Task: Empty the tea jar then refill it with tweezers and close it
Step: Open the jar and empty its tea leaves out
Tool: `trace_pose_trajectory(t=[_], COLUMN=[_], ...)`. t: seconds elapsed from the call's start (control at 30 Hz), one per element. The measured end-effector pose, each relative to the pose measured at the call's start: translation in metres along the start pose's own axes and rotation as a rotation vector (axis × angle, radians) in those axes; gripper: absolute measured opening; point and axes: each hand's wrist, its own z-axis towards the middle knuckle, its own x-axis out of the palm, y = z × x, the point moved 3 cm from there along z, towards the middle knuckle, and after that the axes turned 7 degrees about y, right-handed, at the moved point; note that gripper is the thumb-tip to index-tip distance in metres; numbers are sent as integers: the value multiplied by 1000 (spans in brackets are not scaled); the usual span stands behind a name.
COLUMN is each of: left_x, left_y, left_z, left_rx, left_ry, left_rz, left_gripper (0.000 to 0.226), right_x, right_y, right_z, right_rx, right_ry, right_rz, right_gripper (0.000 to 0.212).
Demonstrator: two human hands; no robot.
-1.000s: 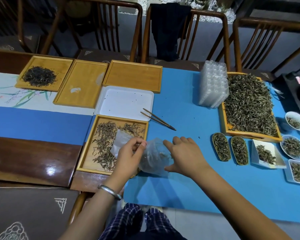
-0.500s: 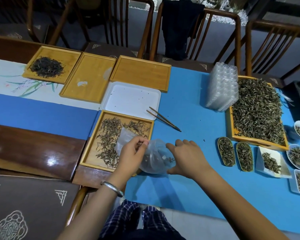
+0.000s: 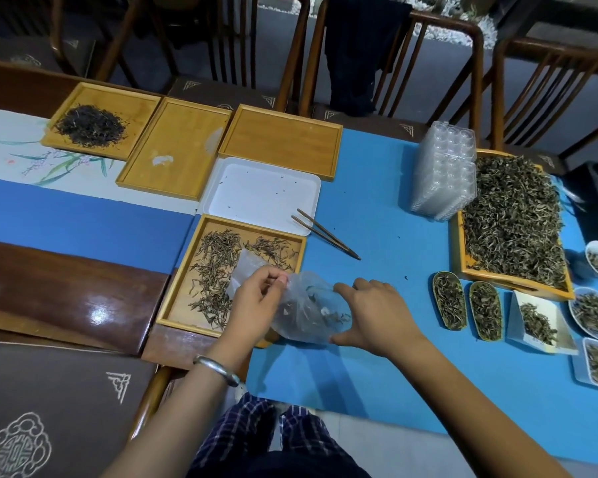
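Wooden chairs [image 3: 397, 63] line the far side of the desk [image 3: 377, 208], which is covered with a blue mat; no brand, label or readable writing shows anywhere. Near the front edge the tea jar [image 3: 308, 308], a clear plastic container with a few dark leaves inside, lies on its side between both hands. The left hand [image 3: 256, 305], with a metal bangle [image 3: 216, 369] on its wrist, has its thumb and fingers curled on the jar's left end, by a clear flap that lies over the wooden tray of loose tea [image 3: 228, 270]. The right hand [image 3: 377, 315] cups the jar's right side with thumb below and fingers curved over the top. The tweezers [image 3: 325, 234] lie on the mat beside a white tray [image 3: 263, 198], well apart from the hands. A stack of clear containers [image 3: 444, 174] stands against a large tray heaped with tea [image 3: 513, 222]. Compared with a second ago, the hands keep the same grip, the jar sits in the same spot beside the tray, and the tweezers have not moved; only the camera has drifted, so the scene sits slightly differently in view.
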Motion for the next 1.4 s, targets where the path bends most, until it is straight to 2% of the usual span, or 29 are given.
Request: trace_pose_trajectory(t=[0.4,0.47,0.67,0.97,1.17,1.3,1.4], left_x=[2,2,2,1,-2,-1,0], left_y=[2,2,5,11,15,15,15], left_z=[-2,-3,-2,1,2,1,1], left_rx=[3,7,1,17,18,20,24], left_ry=[-5,-10,-14,-21,-36,-30,-33], left_rz=[-12,-12,-7,-24,-32,-31,-30], left_gripper=[12,13,11,13,13,13,13], right_x=[-7,-10,-17,-38,-36,-26,-19], right_y=[8,8,15,29,26,22,19], right_z=[1,1,5,14,13,10,6], right_rx=[-9,9,9,-53,-54,-31,-16], right_ry=[40,16,96,66,56,121,62], right_rz=[-77,-53,-138,-234,-211,-191,-183], right_gripper=[71,68,59,53,55,58,57])
